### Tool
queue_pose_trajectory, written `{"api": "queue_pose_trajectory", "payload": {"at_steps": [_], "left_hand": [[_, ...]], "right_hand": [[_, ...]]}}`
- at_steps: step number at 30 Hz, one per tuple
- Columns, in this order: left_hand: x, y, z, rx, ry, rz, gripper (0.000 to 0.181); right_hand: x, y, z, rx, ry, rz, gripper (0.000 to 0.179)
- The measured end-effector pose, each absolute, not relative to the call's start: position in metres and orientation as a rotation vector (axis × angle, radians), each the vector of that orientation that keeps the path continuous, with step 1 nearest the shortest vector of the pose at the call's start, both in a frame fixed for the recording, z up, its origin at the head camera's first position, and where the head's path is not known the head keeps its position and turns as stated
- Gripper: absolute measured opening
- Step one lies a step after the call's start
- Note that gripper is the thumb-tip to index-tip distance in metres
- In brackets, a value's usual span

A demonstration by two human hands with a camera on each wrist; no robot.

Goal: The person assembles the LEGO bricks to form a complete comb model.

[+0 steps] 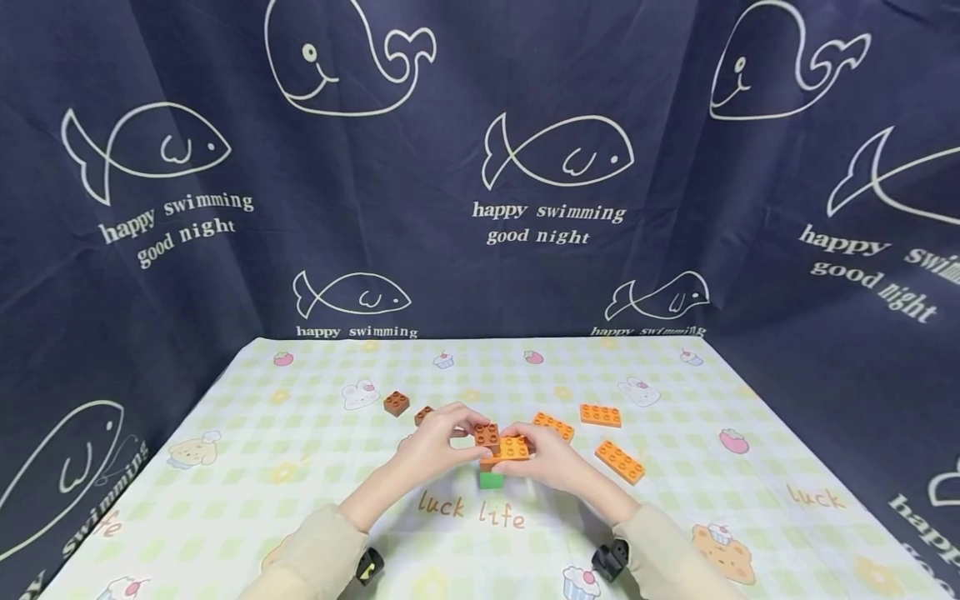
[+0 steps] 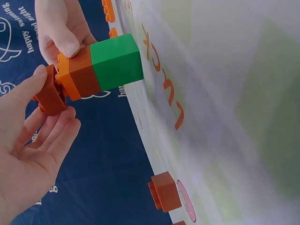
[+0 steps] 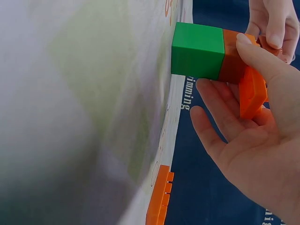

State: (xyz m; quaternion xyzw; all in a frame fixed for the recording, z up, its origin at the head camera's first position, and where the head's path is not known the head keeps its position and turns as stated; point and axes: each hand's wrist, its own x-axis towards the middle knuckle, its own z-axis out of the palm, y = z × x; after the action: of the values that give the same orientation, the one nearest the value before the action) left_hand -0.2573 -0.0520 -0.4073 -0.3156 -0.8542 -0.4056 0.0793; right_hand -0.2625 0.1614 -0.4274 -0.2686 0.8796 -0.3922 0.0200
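Observation:
A small stack stands on the table: a green block at the bottom, a brown brick above it, then a flat orange brick that juts out to the right. My left hand pinches another brown brick between thumb and fingers over the orange brick's left end. In the left wrist view this brick is tilted, with orange studs showing beside it; whether it touches them I cannot tell. My right hand holds the stack at its orange and brown layers, thumb on the near side.
Three loose orange bricks lie to the right: one just behind my right hand, one farther back, one nearer. Behind my left hand are a brown brick and another, partly hidden. A patterned cloth covers the table.

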Motion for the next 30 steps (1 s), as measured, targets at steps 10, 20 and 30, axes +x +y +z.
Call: {"api": "queue_pose_trajectory", "payload": {"at_steps": [10,20,30], "left_hand": [[-0.2577,-0.0498,-0.4075,-0.943,-2.563,-1.207,0.033],[-0.2569,-0.0483,-0.4064,-0.967,-2.58,-1.228,0.03],[-0.2577,-0.0471,-0.4035,-0.974,-2.617,-1.172,0.029]], "right_hand": [[-0.2625,0.1617,-0.4287,-0.845,2.741,-1.207,0.044],[-0.2614,0.1616,-0.4269,-0.821,2.736,-1.211,0.047],[-0.2609,0.1608,-0.4259,-0.825,2.737,-1.205,0.043]]}}
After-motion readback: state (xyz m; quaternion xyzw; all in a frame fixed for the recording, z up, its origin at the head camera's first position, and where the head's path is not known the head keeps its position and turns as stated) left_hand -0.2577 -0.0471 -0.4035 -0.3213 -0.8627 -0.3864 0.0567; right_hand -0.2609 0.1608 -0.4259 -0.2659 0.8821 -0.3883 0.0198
